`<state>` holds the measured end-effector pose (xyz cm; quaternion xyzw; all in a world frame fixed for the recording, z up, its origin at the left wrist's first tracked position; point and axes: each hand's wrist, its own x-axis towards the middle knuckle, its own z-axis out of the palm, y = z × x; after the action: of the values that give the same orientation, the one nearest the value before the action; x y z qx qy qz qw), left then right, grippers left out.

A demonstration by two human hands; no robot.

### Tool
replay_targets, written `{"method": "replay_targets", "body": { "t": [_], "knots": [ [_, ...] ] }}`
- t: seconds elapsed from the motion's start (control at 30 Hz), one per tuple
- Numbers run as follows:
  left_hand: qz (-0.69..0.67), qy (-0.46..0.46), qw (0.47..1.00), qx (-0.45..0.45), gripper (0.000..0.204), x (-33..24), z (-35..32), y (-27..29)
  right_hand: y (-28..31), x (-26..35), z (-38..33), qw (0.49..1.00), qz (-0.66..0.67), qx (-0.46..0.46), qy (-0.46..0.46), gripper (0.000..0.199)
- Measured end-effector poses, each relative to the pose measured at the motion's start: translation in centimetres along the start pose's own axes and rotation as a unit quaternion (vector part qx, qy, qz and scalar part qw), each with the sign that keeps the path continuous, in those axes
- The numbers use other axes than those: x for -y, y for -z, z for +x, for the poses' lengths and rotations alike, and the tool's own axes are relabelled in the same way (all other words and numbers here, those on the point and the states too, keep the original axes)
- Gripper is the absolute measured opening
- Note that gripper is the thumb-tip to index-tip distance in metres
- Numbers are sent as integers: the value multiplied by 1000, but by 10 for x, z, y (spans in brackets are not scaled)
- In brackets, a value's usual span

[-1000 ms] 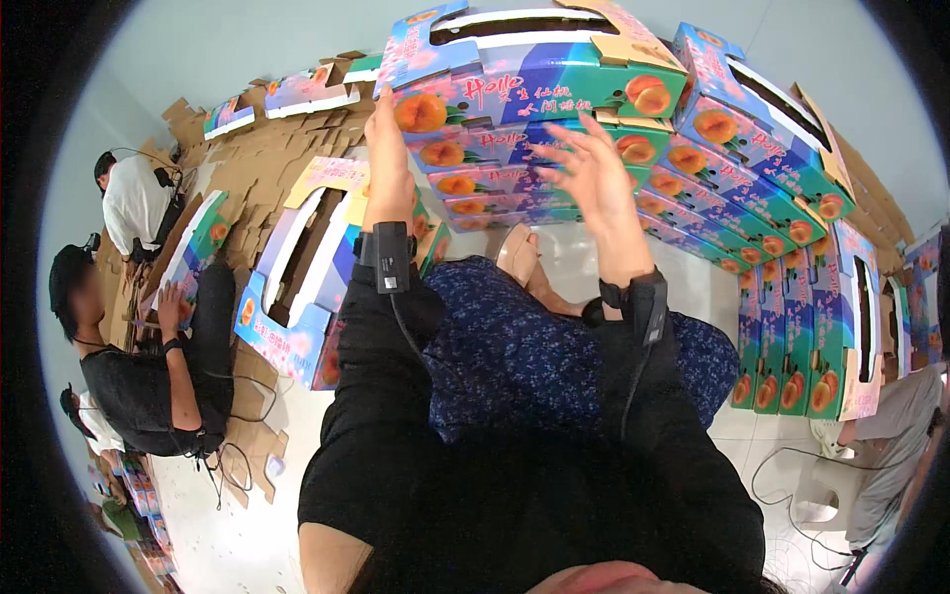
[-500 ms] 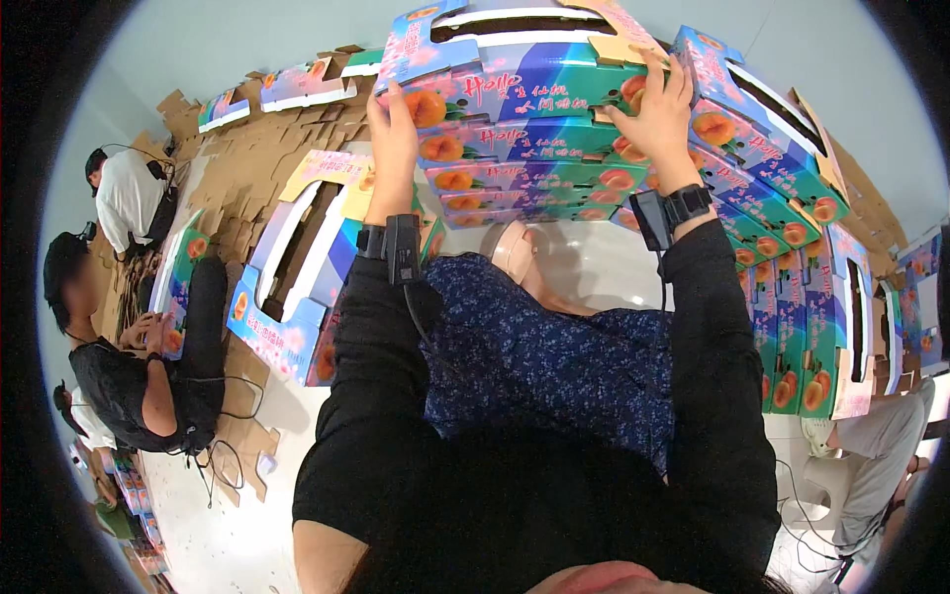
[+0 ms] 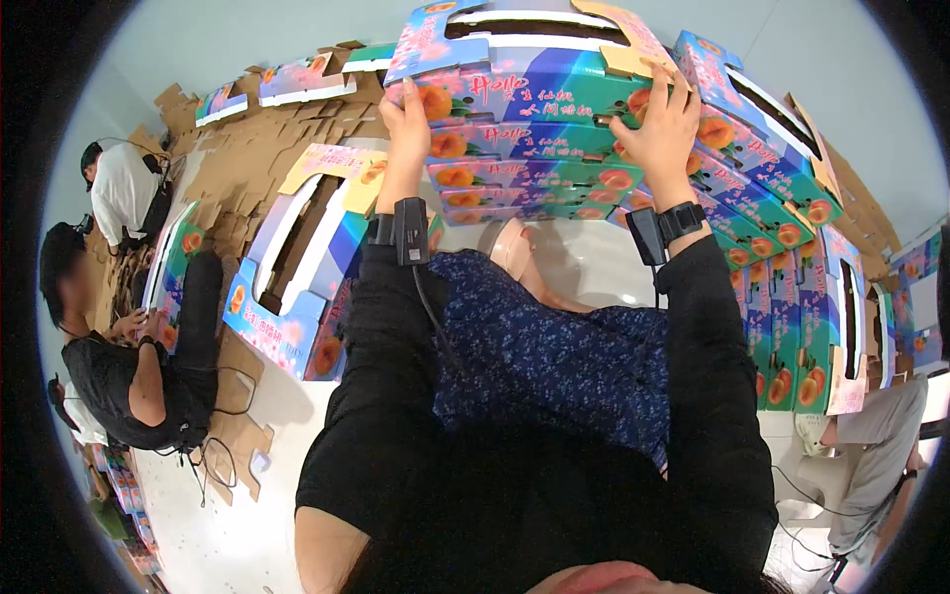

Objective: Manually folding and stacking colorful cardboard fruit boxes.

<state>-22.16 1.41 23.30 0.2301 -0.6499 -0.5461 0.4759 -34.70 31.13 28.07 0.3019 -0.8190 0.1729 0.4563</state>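
Note:
In front of me, a colourful fruit carton point(image 3: 554, 87) lies on top of a stack of similar cartons point(image 3: 539, 178). It is blue, pink and green, printed with peaches, and has a long cut-out in its upper face. My left hand point(image 3: 406, 129) holds its left front corner, the thumb against the front and the other fingers mostly hidden along the side. At the right front corner, my right hand point(image 3: 658, 134) grips with its fingers bent over the upper edge and the thumb on the front face.
Close on the right stands another carton stack point(image 3: 757, 148), with upright cartons point(image 3: 807, 327) nearer me. A separate carton point(image 3: 297, 262) is at left. Flattened cardboard point(image 3: 247, 148) covers the floor behind it. A seated person point(image 3: 129, 366) handles a carton at far left; another person's leg point(image 3: 876, 445) shows at right.
Both hands have shifted slightly to the right, and the top carton has moved a little with them. The seated person at left still handles a carton.

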Motion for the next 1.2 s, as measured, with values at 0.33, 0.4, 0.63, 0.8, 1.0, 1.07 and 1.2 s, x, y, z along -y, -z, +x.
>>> {"method": "replay_targets", "body": {
  "t": [0.33,0.4,0.63,0.8,1.0,1.07,1.2],
  "knots": [
    [-15,23,999,31,71,-6,-7,-1,15,10,-11,999,-37,2,-19,90],
    [-3,18,999,29,71,-12,-10,-3,13,9,-16,998,-41,3,-38,90],
    [-81,-16,992,96,68,-6,-19,9,14,6,-15,996,-68,29,-45,93],
    [-100,-41,980,169,67,-2,-37,26,21,-8,-13,998,-45,51,10,95],
    [-42,-35,992,109,75,6,-88,34,50,-44,-23,995,51,40,74,85],
    [-83,19,996,25,72,6,-109,35,69,-53,-35,996,49,23,71,74],
    [-106,-2,989,100,35,60,-145,22,94,-94,-81,999,29,19,32,57]
  ]
}}
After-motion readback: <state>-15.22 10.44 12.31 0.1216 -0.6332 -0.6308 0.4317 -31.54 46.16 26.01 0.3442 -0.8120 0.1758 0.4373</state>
